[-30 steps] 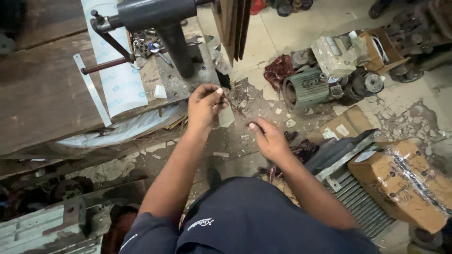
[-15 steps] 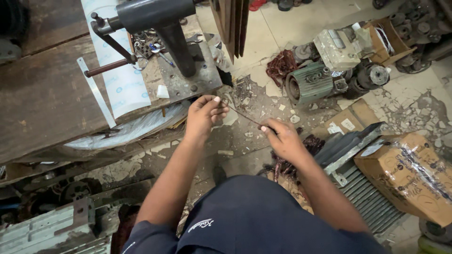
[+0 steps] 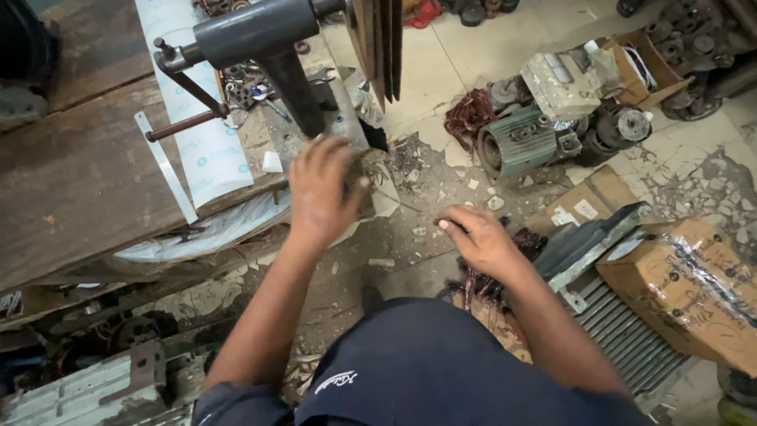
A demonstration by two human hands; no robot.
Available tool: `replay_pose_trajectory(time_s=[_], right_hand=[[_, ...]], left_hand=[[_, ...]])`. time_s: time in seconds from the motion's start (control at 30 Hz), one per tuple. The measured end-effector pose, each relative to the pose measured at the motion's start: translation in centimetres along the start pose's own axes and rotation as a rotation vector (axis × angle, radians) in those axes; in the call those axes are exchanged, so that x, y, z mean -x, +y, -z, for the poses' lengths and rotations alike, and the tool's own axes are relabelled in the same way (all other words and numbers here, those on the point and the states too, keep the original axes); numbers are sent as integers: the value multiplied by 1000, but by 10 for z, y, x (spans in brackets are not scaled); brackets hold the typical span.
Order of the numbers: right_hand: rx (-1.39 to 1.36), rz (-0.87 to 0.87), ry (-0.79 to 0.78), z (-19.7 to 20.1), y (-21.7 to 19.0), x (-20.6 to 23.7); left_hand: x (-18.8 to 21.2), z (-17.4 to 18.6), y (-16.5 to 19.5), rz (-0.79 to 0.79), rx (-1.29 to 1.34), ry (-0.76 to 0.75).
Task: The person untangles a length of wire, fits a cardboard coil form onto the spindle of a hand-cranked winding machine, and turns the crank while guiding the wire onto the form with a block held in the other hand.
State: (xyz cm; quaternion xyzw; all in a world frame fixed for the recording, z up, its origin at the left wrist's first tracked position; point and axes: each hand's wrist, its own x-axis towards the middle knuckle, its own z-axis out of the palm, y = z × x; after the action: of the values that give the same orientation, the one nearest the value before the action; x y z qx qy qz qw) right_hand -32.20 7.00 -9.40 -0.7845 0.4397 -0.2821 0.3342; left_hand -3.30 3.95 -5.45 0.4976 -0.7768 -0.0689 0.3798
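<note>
The fingers (image 3: 347, 170) of the left hand (image 3: 319, 189) curl loosely at the worktop's edge, over a small dull object that the palm mostly hides; whether they grip it or only rest on it I cannot tell. The right hand (image 3: 481, 241) hangs lower, above the cracked floor (image 3: 694, 158), fingertips drawn together as if pinching something thin, though nothing can be made out between them. A faint thin line, perhaps wire, runs between the two hands, too blurred to confirm. If it is wire, it would likely be light, springy and apt to kink, best taken near its ends with a fingertip pinch. The wooden worktop (image 3: 79, 189) is dark, worn and scored, carrying a grey cast-metal machine (image 3: 260, 35) with a cranked handle (image 3: 189, 118), a pale printed plastic sheet (image 3: 205, 150) and a flat metal strip (image 3: 165, 166). On the floor lie a green electric motor (image 3: 520, 142), a tangle of coppery winding (image 3: 467, 118), ribbed metal casings (image 3: 631, 339) and a taped cardboard box (image 3: 694, 292).
</note>
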Motion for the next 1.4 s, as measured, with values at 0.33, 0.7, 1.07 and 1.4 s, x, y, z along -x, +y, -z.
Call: replay_pose_trajectory(time_s=[0.33,0.7,1.07,1.4], right_hand=[[57,67,25,10,-9,9],[-112,146,-25,11,8,17],[16,73,-103,2,12,9],[-148,-201,-101,5,30,15]], left_hand=[[-5,-36,44,-280,138,-592],[16,-56,-39,77,677,-1036],[-2,-34,-13,-312,196,-661],[15,-77,20,61,481,-674]])
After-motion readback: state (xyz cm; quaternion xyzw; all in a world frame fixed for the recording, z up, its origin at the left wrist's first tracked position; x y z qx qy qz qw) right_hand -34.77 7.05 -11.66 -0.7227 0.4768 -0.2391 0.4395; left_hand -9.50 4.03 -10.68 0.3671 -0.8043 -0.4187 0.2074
